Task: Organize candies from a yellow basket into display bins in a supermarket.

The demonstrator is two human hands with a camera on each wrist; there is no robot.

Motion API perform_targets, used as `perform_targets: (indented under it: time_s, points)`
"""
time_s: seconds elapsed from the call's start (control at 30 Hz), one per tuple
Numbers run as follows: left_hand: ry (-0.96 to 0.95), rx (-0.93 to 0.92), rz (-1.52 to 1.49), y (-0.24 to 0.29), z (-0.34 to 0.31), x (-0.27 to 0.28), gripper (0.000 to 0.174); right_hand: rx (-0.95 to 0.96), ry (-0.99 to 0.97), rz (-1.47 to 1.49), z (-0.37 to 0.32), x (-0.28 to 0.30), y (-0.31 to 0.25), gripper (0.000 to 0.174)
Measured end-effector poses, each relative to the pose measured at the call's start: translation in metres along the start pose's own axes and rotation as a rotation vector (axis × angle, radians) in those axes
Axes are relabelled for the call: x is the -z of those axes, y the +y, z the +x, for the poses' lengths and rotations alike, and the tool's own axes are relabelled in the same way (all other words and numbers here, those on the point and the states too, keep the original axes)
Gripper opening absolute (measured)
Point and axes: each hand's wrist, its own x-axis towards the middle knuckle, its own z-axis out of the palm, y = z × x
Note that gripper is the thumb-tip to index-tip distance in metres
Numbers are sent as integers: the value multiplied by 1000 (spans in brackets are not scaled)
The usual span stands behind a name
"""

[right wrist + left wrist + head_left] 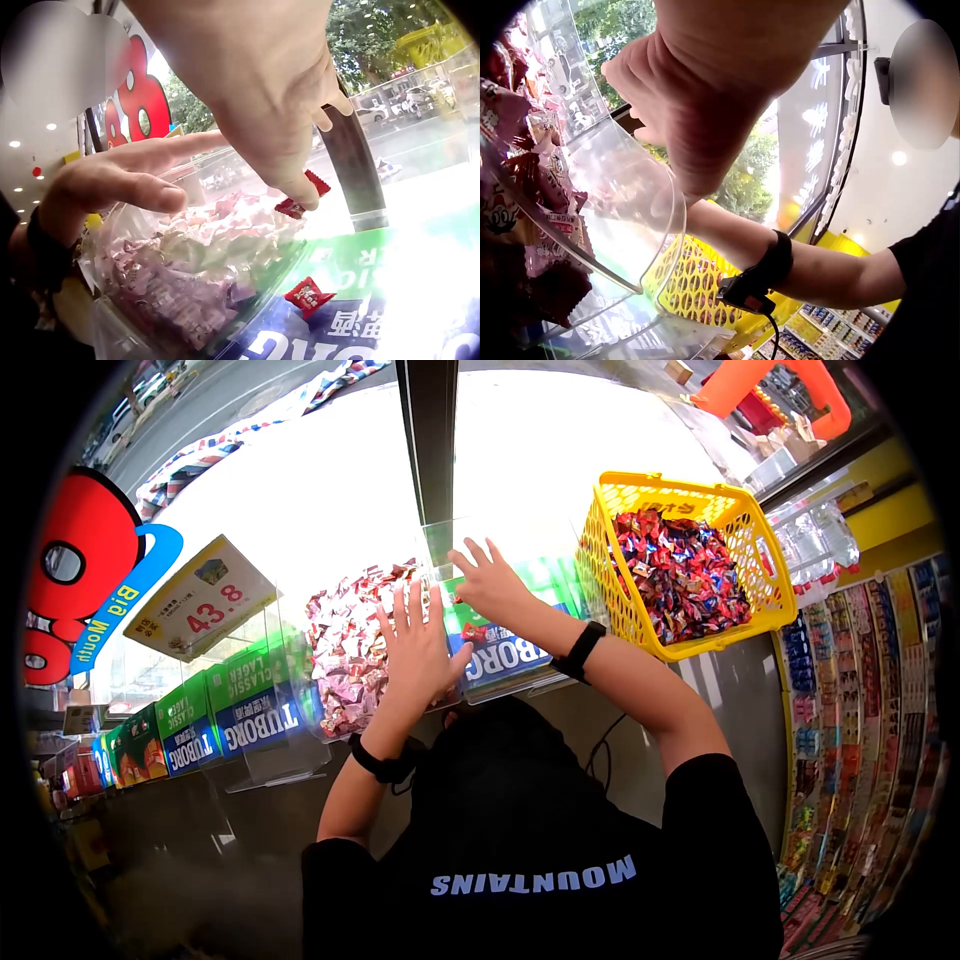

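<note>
A clear bin holds a heap of pink and white wrapped candies. Over its right side my left hand reaches with fingers extended and spread. To its right, my right hand stretches across the green-and-blue Tuborg carton, its fingers apart. The right wrist view has a red wrapped candy at my right thumb tip, by the bin's edge. A second red candy rests on the carton area below that hand. In the left wrist view, my left hand's fingers are partly hidden behind its palm.
A yellow basket full of red and dark wrapped candies stands at the right. More beer cartons line the left, behind a price sign. A dark window post rises behind the bin. Stocked shelves fill the far right.
</note>
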Motion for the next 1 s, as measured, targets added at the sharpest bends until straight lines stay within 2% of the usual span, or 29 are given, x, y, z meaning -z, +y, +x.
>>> perform_targets:
  time_s: [0.03,0.13,0.17,0.27,0.3,0.4,0.5,0.6,0.67,0.8,0.9,1.0]
  points:
    - [2,3,14,-1,-1,-2,99,67,-23,-83,5,-12,1,14]
    - [17,14,43,-2,-5,-3,102,2,-54,-17,18,-52,5,14]
    - [40,13,43,-2,-6,-5,102,-9,-112,-79,20,-63,8,16]
    - [47,23,44,-3,-7,-10,103,-79,-154,-98,9,-74,4,20]
    - [47,26,35,-4,-7,-13,103,-105,-329,-119,6,-73,2,45]
    - [10,44,3,-3,-7,-16,100,-235,-399,47,-8,-53,-10,69]
    - [-2,37,-18,-4,-5,-18,96,-310,-685,185,-1,-20,-18,89]
    - [10,15,-20,-5,-5,-19,95,-321,-737,237,-1,-27,-21,90]
    - [19,9,-13,-6,-6,-17,95,-275,-685,161,-3,-40,-21,91]
    - [-102,39,-67,-4,-4,-6,97,-203,-643,105,7,-53,-19,82]
    - [-113,39,-96,-3,-4,-5,98,-140,-514,146,9,-70,-14,75]
    - [-70,25,-89,-6,-5,-9,97,-177,-377,187,12,-84,-10,68]
